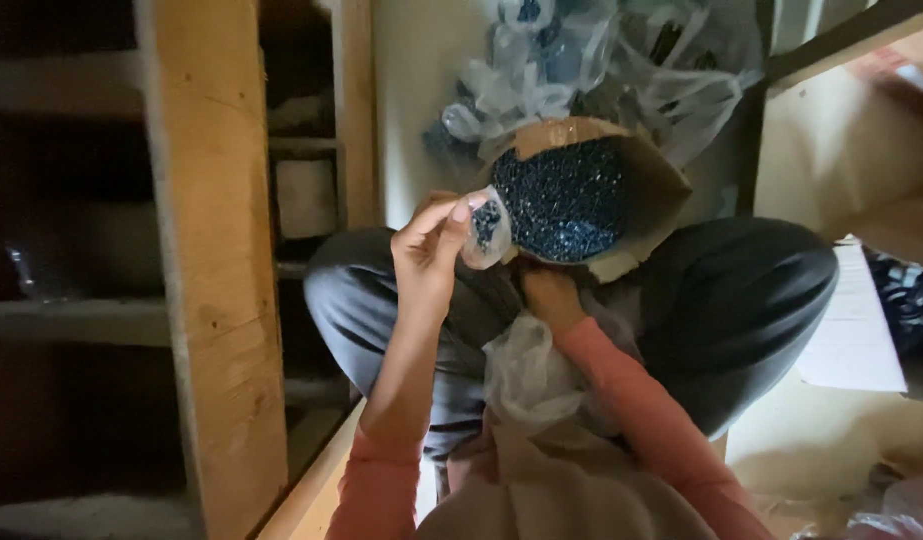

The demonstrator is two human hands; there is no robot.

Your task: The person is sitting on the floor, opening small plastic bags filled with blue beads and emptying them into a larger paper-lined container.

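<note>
Crumpled plastic bags (527,375) lying in your lap. Left hand (429,255) pinching small clear pouch (485,232) at box's 9 o'clock, catching dark screws (567,200). Right hand (552,295) gripping cardboard box (654,185) underneath, tilting it.

box (654,180) of small parts on lap | small bag (485,232) just left of box | bags (602,60) behind | post (217,270) far left

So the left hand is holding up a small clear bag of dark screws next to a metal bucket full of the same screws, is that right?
Not quite. The head view shows the container is an open cardboard box, not a metal bucket. The rest holds: the left hand pinches a small clear bag of dark screws beside the box full of the same screws.
</note>
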